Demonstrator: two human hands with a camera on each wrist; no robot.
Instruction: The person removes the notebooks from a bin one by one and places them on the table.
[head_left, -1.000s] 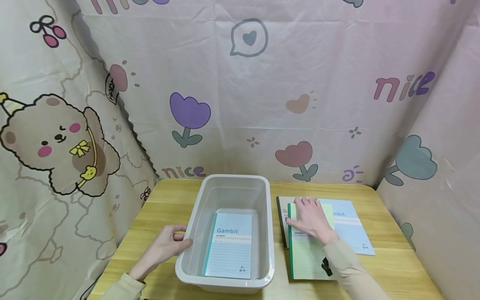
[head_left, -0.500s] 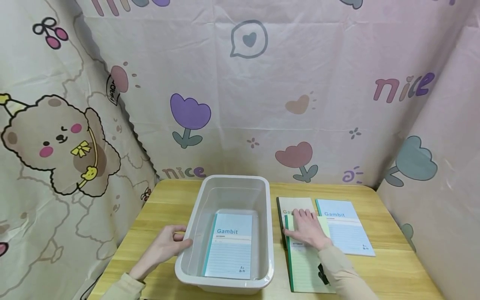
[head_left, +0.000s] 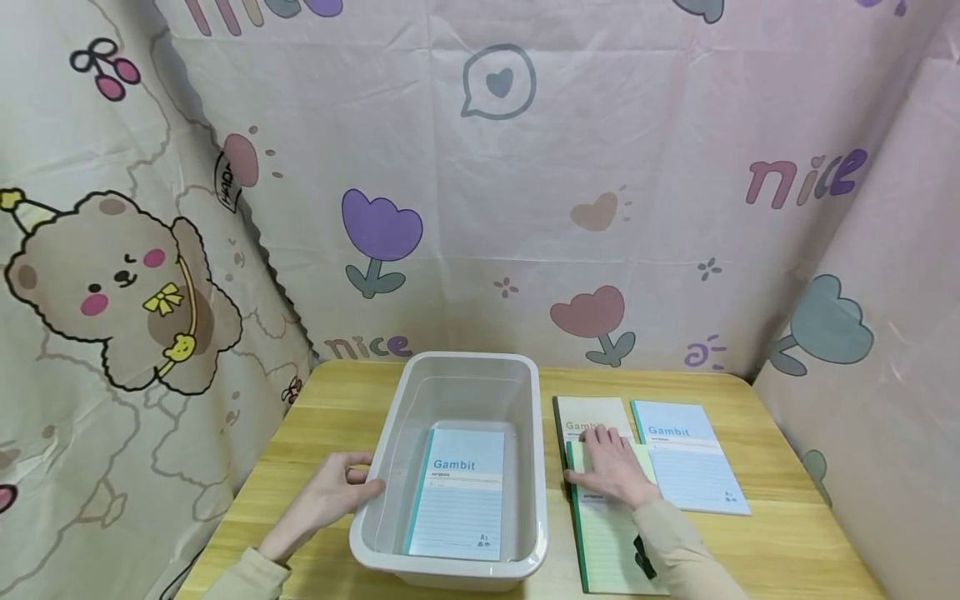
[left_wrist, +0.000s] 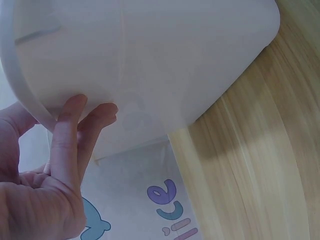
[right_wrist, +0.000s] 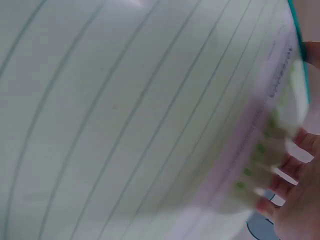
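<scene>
My left hand (head_left: 333, 492) grips the left rim of a pale grey plastic tub (head_left: 542, 467), thumb over the rim and fingers against the outer wall (left_wrist: 165, 65). A light blue Gambit notebook (head_left: 457, 508) lies flat inside the tub. My right hand (head_left: 615, 467) holds a pale green notebook (head_left: 611, 546) with a dark green spine. Its thumb is at the spine edge and its fingers reach over the top edge. In the right wrist view, the lined green cover (right_wrist: 115, 115) fills most of the frame, with fingertips along its far end.
Partly covered by the green notebook is a white notebook (head_left: 592, 410) with a black spine. To its right lies another light blue notebook (head_left: 697, 467). All are on a wooden table (head_left: 787, 533), with patterned cloth (head_left: 480, 208) hanging behind and at both sides.
My right hand has moved toward me and slightly left with the green notebook, which looks lower over the table. More of the white and blue notebooks shows. My left hand stays at the tub.
</scene>
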